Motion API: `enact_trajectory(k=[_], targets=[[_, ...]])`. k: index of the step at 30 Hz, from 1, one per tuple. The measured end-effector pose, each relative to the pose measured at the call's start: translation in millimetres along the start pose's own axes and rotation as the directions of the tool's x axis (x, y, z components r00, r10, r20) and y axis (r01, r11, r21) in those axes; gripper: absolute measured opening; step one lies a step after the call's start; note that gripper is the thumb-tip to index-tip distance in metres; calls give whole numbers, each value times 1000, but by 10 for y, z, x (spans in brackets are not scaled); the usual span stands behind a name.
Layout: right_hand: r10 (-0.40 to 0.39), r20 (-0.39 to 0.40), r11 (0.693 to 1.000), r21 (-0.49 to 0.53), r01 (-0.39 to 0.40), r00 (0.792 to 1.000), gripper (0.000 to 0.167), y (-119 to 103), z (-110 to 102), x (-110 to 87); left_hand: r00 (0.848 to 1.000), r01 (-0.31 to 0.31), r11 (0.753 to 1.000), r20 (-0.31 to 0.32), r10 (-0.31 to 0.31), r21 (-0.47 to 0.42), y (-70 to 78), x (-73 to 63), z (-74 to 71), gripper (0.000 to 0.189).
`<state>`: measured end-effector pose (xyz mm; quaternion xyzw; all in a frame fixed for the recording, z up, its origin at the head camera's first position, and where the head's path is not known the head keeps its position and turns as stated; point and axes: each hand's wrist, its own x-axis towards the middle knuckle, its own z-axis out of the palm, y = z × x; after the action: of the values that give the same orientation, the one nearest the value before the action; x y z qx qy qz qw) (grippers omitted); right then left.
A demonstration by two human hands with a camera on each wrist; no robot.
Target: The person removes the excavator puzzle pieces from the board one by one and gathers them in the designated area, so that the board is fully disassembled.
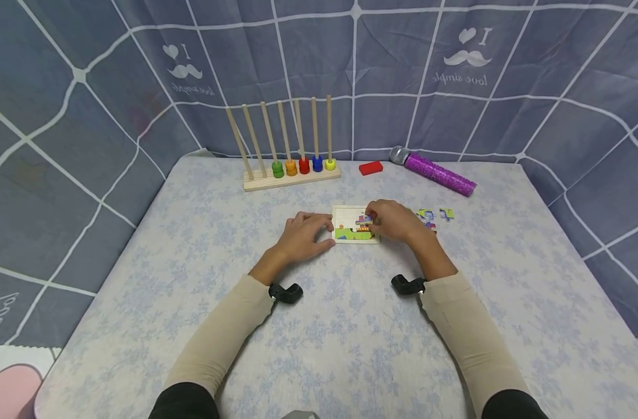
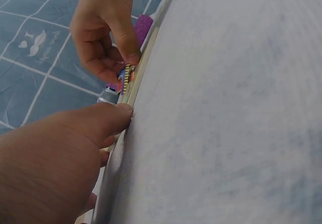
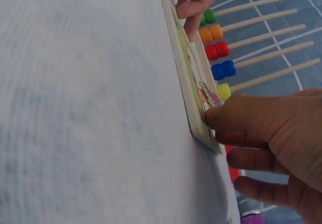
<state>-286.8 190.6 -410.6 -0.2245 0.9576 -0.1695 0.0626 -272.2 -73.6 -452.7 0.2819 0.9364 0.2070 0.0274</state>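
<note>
A small wooden jigsaw board (image 1: 355, 241) with a pale frame lies on the table, its lower part filled with green pieces. My left hand (image 1: 304, 235) holds the board's left end, thumb at the near corner and fingers along the side. At the board's right part, my right hand (image 1: 394, 221) pinches a colourful puzzle piece (image 2: 126, 80) with yellow and dark stripes between thumb and fingers. The right wrist view shows the thumb (image 3: 226, 114) low over the board's right end. The right hand partly hides the piece.
Several loose puzzle pieces (image 1: 446, 214) lie right of the right hand. Behind the board stand a wooden peg rack (image 1: 293, 181) with coloured beads, a red block (image 1: 371, 168) and a purple glittery microphone (image 1: 439, 174). A grey checked curtain (image 1: 319, 58) closes off the back.
</note>
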Motion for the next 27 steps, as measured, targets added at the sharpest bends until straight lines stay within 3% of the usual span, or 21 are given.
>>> enact_trajectory(k=[4,8,12,15,22,27], targets=[[6,-31,1000,-7,-6,999,36,64,-62,-6,1000,2,1000,4,-2,4,9,8,-11,29],[-15,-79,997,73,20,997,36,198,-206,-79,1000,6,1000,7,-6,9,4,9,-9,29],[-15,-144,991,132,34,990,33,432,-356,-274,1000,3,1000,9,-3,6,-4,2,1,29],[26,-164,988,157,0,986,32,668,-424,-505,1000,1,1000,12,-1,4,5,8,4,29],[158,-78,972,188,-141,984,33,1162,-428,-1022,1000,5,1000,9,-5,6,16,7,7,29],[174,-58,968,193,-160,983,31,1302,-401,-1149,1000,4,1000,-9,-4,2,11,16,23,28]])
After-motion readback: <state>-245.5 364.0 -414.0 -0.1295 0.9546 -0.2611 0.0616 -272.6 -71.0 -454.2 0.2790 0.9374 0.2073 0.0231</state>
